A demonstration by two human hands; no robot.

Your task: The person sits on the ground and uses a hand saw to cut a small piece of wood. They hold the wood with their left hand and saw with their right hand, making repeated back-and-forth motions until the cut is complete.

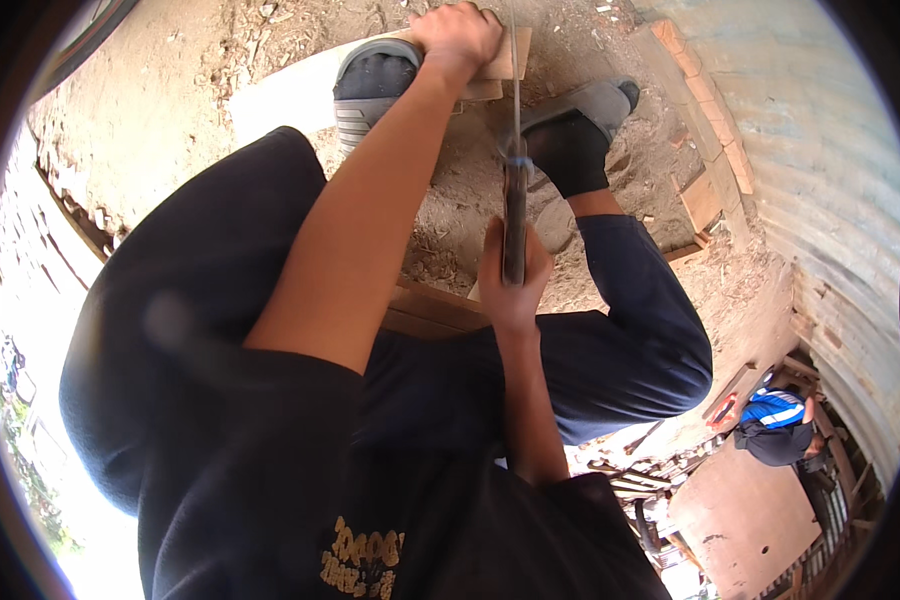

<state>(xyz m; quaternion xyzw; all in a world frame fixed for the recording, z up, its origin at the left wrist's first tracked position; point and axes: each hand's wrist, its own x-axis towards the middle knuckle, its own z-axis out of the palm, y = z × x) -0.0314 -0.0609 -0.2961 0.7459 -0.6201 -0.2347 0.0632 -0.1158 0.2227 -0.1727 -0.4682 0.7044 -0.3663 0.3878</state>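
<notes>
While resting the left hand [460,38] on the board [295,85], grips the saw [515,185] with the right hand [516,270], wrapping the fingers round the dark handle [514,230]. Cannot tell whether to call the left fingers open or closed at the board's far edge. Points the blade [516,90] straight ahead, across the board near its right end. Rests 1 sandal [365,115] on the board, just beside the left hand, and 1 on the dirt [180,90]. Has a metal wall [820,130] to the right.
</notes>
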